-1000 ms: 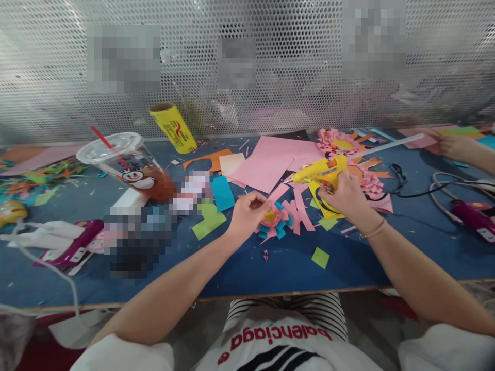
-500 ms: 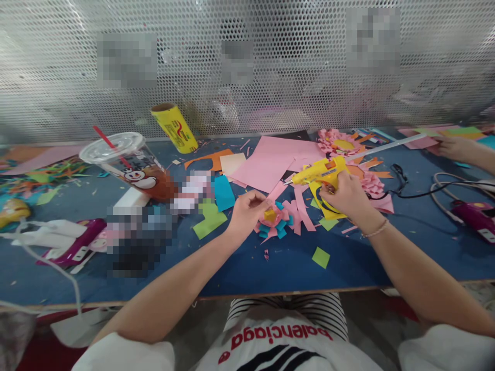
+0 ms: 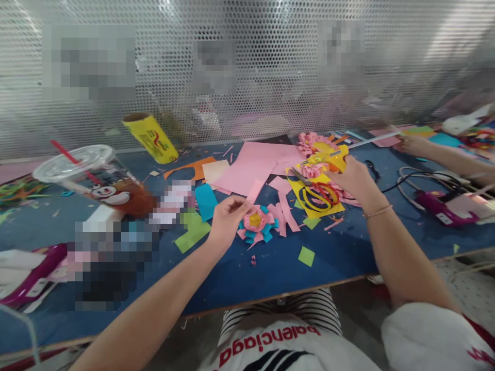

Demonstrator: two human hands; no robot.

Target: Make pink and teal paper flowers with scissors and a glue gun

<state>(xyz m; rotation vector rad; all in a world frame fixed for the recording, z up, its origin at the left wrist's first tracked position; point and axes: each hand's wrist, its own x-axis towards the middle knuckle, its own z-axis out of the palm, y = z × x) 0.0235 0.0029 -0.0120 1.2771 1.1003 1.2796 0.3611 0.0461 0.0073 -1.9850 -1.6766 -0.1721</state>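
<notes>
My left hand pinches a pink paper strip, which points up and away from the fingertips. Just right of those fingers a paper flower lies on the table, with pink and blue petals around a yellow centre. My right hand grips a yellow glue gun, its front end toward the left. Below the gun, scissors with yellow and red-orange handles lie on a yellow paper sheet. Pink fringed flowers sit behind the gun and are partly covered by it.
On the left stand a lidded drink cup and a yellow tube. Pink sheets and green scraps lie around the middle. A purple device with cables is at right, near another person's hand.
My right hand has drawn the glue gun away from the pink strip, toward the back right, uncovering the scissors. My left hand still pinches the strip. The view has turned right.
</notes>
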